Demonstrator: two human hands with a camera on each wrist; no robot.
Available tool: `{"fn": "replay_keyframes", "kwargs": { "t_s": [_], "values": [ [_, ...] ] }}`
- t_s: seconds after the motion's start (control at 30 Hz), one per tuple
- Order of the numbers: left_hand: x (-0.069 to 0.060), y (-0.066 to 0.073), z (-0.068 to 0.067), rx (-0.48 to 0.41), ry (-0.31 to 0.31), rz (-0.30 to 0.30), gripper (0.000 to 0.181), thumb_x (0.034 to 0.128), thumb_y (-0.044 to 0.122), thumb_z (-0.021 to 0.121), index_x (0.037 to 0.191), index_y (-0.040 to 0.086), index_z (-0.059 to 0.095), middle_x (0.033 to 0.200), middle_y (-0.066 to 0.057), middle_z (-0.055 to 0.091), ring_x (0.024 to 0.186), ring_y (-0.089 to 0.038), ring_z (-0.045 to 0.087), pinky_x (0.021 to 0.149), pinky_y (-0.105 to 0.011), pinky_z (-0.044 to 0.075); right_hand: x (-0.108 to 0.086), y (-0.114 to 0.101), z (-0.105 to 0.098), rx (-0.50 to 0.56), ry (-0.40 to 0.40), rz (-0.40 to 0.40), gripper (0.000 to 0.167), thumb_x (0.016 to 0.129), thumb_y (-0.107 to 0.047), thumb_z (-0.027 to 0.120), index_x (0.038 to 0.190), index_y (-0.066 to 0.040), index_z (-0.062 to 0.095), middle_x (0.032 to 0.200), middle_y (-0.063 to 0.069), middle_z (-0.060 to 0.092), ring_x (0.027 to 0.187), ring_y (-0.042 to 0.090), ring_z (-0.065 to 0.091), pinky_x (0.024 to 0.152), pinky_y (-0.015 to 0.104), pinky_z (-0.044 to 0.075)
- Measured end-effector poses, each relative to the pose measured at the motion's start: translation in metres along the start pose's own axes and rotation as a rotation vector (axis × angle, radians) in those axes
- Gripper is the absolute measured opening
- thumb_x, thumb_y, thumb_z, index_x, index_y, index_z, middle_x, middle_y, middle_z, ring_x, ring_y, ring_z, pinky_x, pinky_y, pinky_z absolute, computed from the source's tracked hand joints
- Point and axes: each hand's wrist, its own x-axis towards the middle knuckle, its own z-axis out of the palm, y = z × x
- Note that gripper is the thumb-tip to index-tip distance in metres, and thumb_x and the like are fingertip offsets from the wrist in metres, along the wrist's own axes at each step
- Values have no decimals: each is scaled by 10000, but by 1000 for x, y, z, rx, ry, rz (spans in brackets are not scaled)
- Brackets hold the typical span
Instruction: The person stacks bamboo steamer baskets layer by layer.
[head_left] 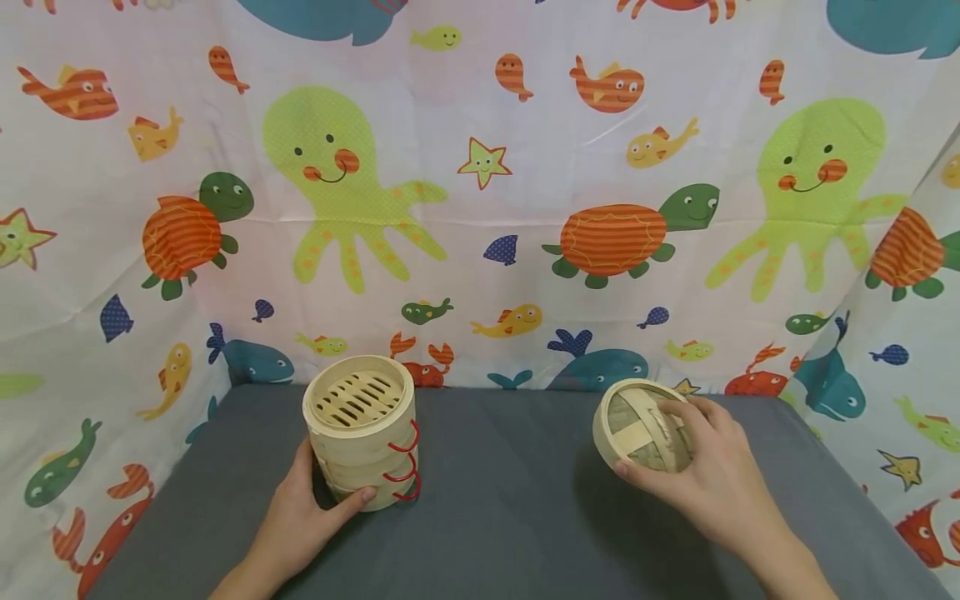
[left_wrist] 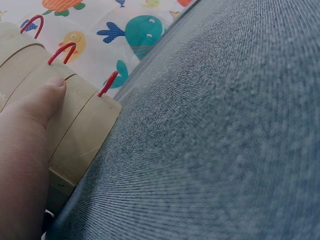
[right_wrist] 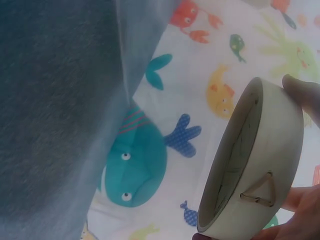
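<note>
A round bamboo steamer (head_left: 362,457) of stacked tiers stands on the left part of the table, its top tier uncovered with a slotted base showing inside. Red loops stick out from its right side. My left hand (head_left: 303,512) grips it low down, thumb across the front; the other fingers are mostly hidden behind it. In the left wrist view the thumb lies on the tier wall (left_wrist: 80,120). Held up and tilted on the right is the woven bamboo lid (head_left: 632,437), which my right hand (head_left: 716,483) grips by its rim. A small triangular loop shows on the lid's side (right_wrist: 272,155).
Dark grey cloth covers the table (head_left: 502,500). Behind it and at both sides hangs a white curtain (head_left: 465,267) printed with sea animals. The lid's shadow falls on the cloth beneath it, and a wide stretch of table lies between the hands.
</note>
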Motion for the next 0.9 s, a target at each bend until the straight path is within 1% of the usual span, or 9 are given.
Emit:
{"fn": "replay_keyframes", "kwargs": {
  "t_s": [0.2,0.37,0.47,0.6,0.73,0.83,0.9],
  "values": [
    [0,-2,2,-17,9,4,1264,874,568,910,1759,146,113,1685,-220,394,1522,-445,425,1155,-729,377,7,-16,2,38,-25,-6,940,736,-628,971,1435,-88,649,1489,252,504,1298,534,438,895,692,455],
    [-1,-1,3,-27,7,14,1269,873,569,911,1766,181,97,1695,-199,387,1530,-435,419,1157,-718,382,13,-28,6,69,1,-37,918,729,-617,981,1413,-92,666,1455,229,519,1258,506,465,889,667,459],
    [-1,-1,3,-32,9,15,1275,869,571,913,1767,196,90,1700,-187,382,1534,-425,416,1160,-713,380,16,-35,11,89,-4,-51,909,731,-630,976,1406,-101,676,1459,233,520,1258,510,476,894,681,467],
    [1,0,3,-31,8,18,1275,870,580,908,1769,209,84,1705,-185,373,1533,-426,416,1158,-722,382,20,-44,17,118,-12,-67,894,741,-640,966,1406,-116,680,1491,241,512,1316,514,458,923,703,471],
    [1,0,3,-31,8,22,1275,869,586,906,1769,222,80,1711,-180,366,1536,-422,414,1162,-723,380,26,-54,24,142,-10,-91,871,747,-649,957,1391,-129,686,1486,205,526,1331,470,458,927,650,482],
    [1,0,2,-32,12,22,1277,868,581,909,1770,223,78,1713,-181,362,1539,-422,409,1162,-724,378,31,-62,30,162,-19,-112,866,751,-661,949,1388,-134,689,1471,171,533,1305,438,476,913,599,486],
    [0,0,3,-33,12,22,1275,868,581,909,1769,216,83,1712,-184,364,1538,-423,409,1162,-723,377,33,-68,34,170,-30,-121,868,754,-669,943,1391,-138,687,1473,166,531,1309,431,479,922,601,492]
  ]
}}
